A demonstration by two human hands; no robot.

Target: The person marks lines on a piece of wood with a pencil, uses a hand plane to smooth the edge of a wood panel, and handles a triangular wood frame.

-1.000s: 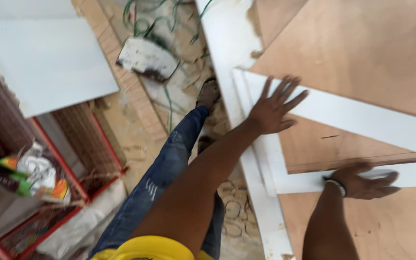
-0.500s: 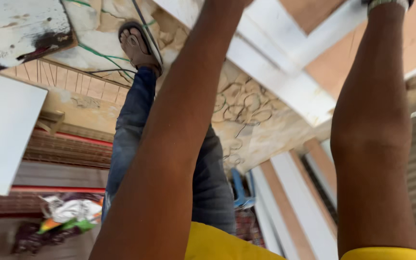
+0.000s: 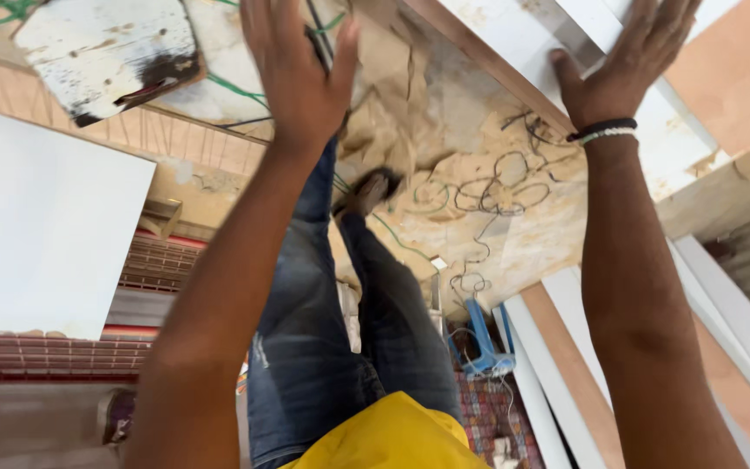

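- Far left of both hands, a broad white flat board (image 3: 41,234) leans over ribbed brown slats; above it lies a chipped, paint-stained white wooden offcut (image 3: 106,52).
- The left hand (image 3: 299,74) is raised, fingers spread and holding nothing, above the blue-jeaned legs (image 3: 323,330).
- The right hand (image 3: 622,65), wristbands on, presses flat and spread on the long white-faced wooden frame panel (image 3: 557,52).
- Judged step: steadying that panel; the next move likely calls for the left palm beside the right.

A paint-stained board (image 3: 106,54) and white panel (image 3: 41,226) lie left.
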